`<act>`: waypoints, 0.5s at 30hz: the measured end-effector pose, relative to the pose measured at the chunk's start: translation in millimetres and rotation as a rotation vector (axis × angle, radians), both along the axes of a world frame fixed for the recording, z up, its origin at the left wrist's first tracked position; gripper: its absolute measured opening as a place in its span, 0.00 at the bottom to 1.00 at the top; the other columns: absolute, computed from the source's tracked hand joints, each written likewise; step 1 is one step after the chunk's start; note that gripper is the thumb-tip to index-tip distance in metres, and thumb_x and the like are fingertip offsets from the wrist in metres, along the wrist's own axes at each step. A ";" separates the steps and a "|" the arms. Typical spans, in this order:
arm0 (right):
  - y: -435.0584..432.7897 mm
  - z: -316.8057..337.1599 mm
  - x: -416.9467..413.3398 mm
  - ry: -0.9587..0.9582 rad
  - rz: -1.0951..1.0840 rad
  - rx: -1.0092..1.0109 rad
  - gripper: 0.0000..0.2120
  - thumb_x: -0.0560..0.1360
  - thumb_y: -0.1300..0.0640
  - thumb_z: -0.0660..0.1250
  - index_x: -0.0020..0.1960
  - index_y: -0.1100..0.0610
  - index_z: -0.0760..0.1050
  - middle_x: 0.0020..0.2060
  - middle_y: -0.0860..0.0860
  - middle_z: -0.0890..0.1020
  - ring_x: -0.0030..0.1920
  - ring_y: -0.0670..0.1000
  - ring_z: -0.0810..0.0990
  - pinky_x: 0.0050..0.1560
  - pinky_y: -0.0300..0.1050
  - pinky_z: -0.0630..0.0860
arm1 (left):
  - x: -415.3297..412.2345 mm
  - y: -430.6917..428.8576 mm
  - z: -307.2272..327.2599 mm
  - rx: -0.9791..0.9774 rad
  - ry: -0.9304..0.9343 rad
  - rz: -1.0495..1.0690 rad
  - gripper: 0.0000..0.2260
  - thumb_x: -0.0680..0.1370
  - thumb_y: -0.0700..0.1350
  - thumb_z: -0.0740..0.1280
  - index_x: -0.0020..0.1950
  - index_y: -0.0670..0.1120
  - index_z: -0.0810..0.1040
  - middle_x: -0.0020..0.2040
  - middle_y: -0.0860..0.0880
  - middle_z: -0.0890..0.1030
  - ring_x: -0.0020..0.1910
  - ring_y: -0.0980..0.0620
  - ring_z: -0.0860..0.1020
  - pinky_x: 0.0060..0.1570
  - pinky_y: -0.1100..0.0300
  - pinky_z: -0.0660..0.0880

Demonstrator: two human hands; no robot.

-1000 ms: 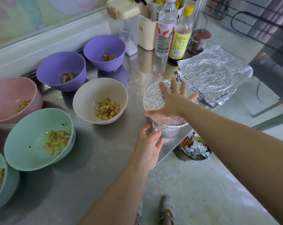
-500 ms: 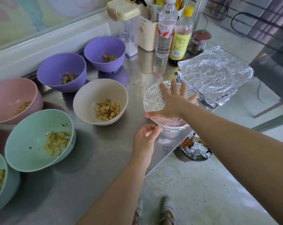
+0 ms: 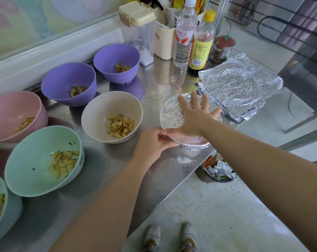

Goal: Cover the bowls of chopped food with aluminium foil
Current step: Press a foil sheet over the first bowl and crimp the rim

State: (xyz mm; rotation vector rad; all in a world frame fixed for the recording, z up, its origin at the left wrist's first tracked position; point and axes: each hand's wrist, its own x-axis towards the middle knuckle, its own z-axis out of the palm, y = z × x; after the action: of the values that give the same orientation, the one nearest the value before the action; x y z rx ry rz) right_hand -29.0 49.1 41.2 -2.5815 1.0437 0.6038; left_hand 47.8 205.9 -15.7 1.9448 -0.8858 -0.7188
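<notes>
On the steel bench (image 3: pixel 99 179), near its edge above a pale floor (image 3: pixel 226 215), the right hand (image 3: pixel 194 119) lies with fingers spread flat on the foil-covered bowl (image 3: pixel 170 113), the left hand (image 3: pixel 152 144) pinches its foil rim with curled fingers, and the labels on the clear bottle (image 3: pixel 184 33) and the yellow-capped bottle (image 3: pixel 202 46) behind are unreadable.

The scene is lit brightly and evenly by daylight, and the floor (image 3: pixel 226 211) is washed pale. Soft-edged shadows are gathered under the mint bowl (image 3: pixel 13 159) and its neighbours. Hard glints are thrown off the steel table (image 3: pixel 103 179), where the bottles (image 3: pixel 185 33) are mirrored, and off the foil stack (image 3: pixel 239 91) and the foil-covered bowl (image 3: pixel 172 113). Straight lines are bowed by the wide lens: the wall ledge (image 3: pixel 53 50) is curved, and things at the left edge are stretched. Detail is kept sharp at the centre and slightly softened near the lower border
</notes>
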 end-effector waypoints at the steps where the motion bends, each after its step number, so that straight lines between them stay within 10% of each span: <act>1: 0.4 0.0 -0.2 -0.002 -0.002 -0.004 0.70 0.52 0.11 0.59 0.79 0.41 0.27 0.79 0.51 0.27 0.78 0.65 0.28 0.68 0.83 0.40 | 3.1 -2.2 1.3 0.030 -0.083 -0.029 0.12 0.68 0.52 0.81 0.42 0.48 0.82 0.34 0.54 0.83 0.33 0.59 0.79 0.34 0.68 0.71; 10: 1.2 -1.0 -0.9 -0.002 -0.015 -0.011 0.70 0.52 0.12 0.60 0.79 0.40 0.28 0.79 0.52 0.27 0.78 0.65 0.28 0.68 0.83 0.40 | 17.9 -13.1 8.5 0.296 -0.366 -0.151 0.17 0.69 0.57 0.78 0.36 0.49 0.73 0.33 0.52 0.76 0.32 0.53 0.74 0.34 0.58 0.65; 13: 3.7 0.2 -0.7 -0.013 -0.032 0.009 0.71 0.51 0.12 0.59 0.79 0.41 0.28 0.79 0.52 0.27 0.77 0.65 0.28 0.68 0.83 0.39 | 14.5 -1.7 12.5 0.303 -0.280 -0.048 0.02 0.77 0.45 0.71 0.48 0.50 0.78 0.46 0.50 0.82 0.48 0.50 0.81 0.48 0.56 0.75; 15: 4.9 1.1 -0.5 -0.016 -0.055 0.021 0.72 0.50 0.12 0.58 0.79 0.42 0.28 0.79 0.52 0.27 0.77 0.66 0.28 0.68 0.84 0.40 | 1.2 3.5 17.2 0.140 -0.054 0.175 0.11 0.81 0.42 0.64 0.63 0.47 0.77 0.59 0.51 0.81 0.60 0.52 0.79 0.59 0.58 0.72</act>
State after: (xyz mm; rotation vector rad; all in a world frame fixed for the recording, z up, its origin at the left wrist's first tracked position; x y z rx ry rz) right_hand -29.4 54.0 42.3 -2.5263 1.0933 0.5768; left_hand 48.9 209.4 1.5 2.1437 -0.7018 -0.6422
